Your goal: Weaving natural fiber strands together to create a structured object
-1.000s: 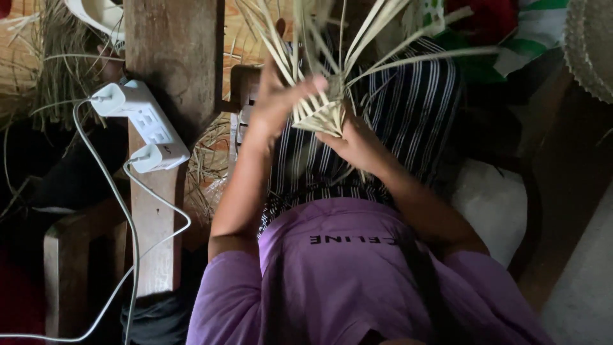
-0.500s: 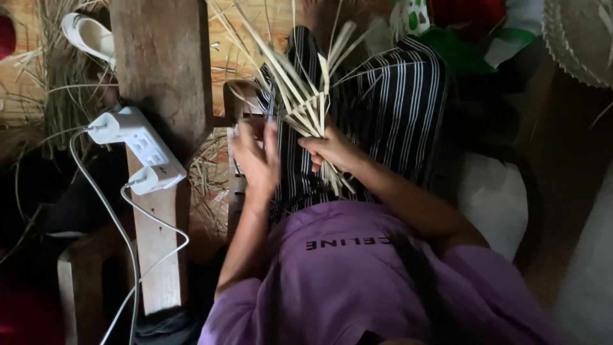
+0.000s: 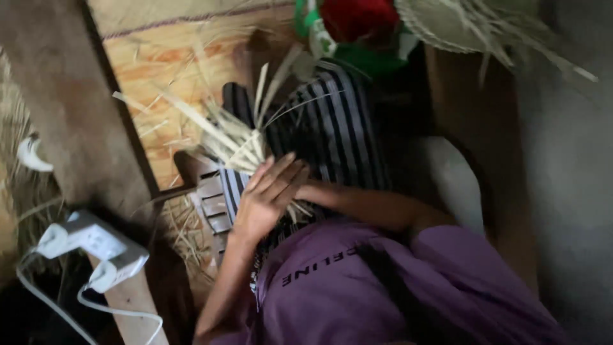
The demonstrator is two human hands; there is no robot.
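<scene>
Just above the left hand (image 3: pixel 267 198), fingers spread, grip open: woven palm strips (image 3: pixel 239 144). Right hand hidden behind it; grip cannot be told.

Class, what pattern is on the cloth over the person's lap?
The cloth is dark with thin white stripes, seen clearest in the head view.

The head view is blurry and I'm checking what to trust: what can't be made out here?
- Right hand: hidden behind the left hand; only its forearm shows.
- Palm-strip weaving: motion blur hides its pattern, and the left hand covers its base.
- Woven hat: cut off by the top edge.
- White power strip: sockets too blurred to count.
</scene>
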